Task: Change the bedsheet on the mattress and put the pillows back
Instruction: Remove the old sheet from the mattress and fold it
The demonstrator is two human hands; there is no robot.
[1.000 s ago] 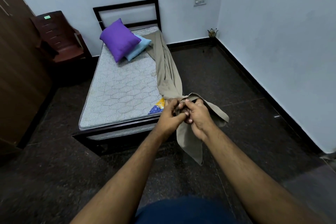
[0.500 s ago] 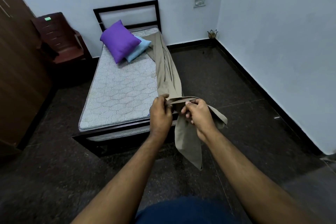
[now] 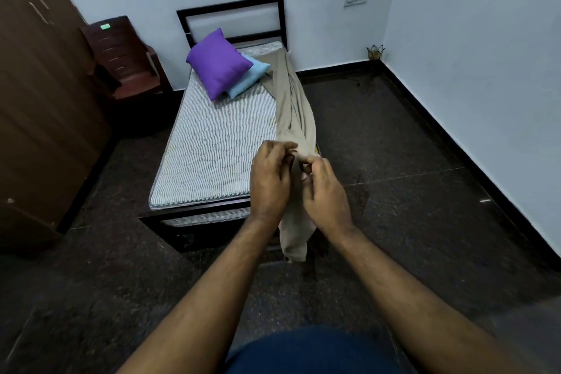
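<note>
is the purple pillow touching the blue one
Touching: the head view shows the purple pillow lying on the blue pillow, overlapping it with no gap.

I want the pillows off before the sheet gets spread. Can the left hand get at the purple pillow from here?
Probably not. The left hand grips the beige bedsheet at the foot of the mattress, and the purple pillow lies at the far headboard end. Nothing blocks the way, but the person would likely have to step closer.

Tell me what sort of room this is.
Most likely a small bedroom: a single bed with a dark metal frame and bare quilted striped mattress, a purple pillow at its head, and a brown wooden wardrobe beside it.
</note>
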